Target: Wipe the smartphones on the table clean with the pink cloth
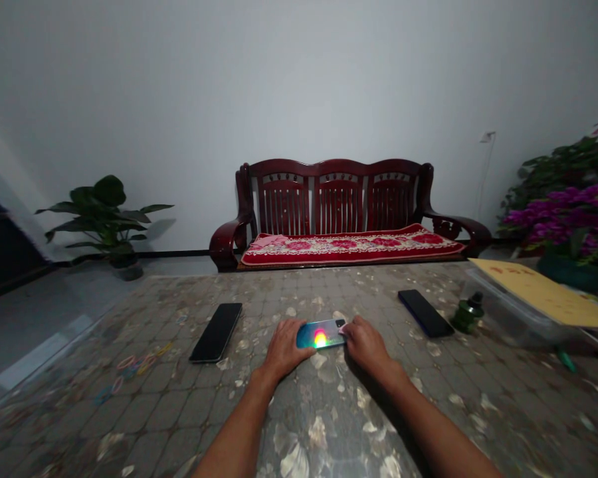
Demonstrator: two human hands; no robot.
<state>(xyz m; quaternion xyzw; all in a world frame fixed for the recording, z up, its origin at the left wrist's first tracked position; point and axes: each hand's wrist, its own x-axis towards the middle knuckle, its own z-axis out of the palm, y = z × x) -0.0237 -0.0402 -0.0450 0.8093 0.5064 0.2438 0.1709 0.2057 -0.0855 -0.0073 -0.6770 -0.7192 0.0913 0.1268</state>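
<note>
A smartphone [309,334] with a shiny blue-silver back lies face down and sideways on the patterned tablecloth [323,425], a rainbow glare at its middle. My left hand [284,346] grips its left end, thumb along the near edge. At the right end, beside the camera bump, my right hand [365,344] is closed, pinching a small whitish-pink piece [345,328] against the phone; the piece looks like cloth or tissue, mostly hidden by the fingers. A black phone [216,333] rests left of my hands, and another dark phone [425,313] to the right.
Colourful rubber bands [139,364] are scattered at the left. On the right stand a small dark green bottle [468,313] and a clear plastic box [503,315] under a yellow sheet [543,290]. Purple flowers [568,219] are behind them. A wooden bench [336,199] stands beyond the table.
</note>
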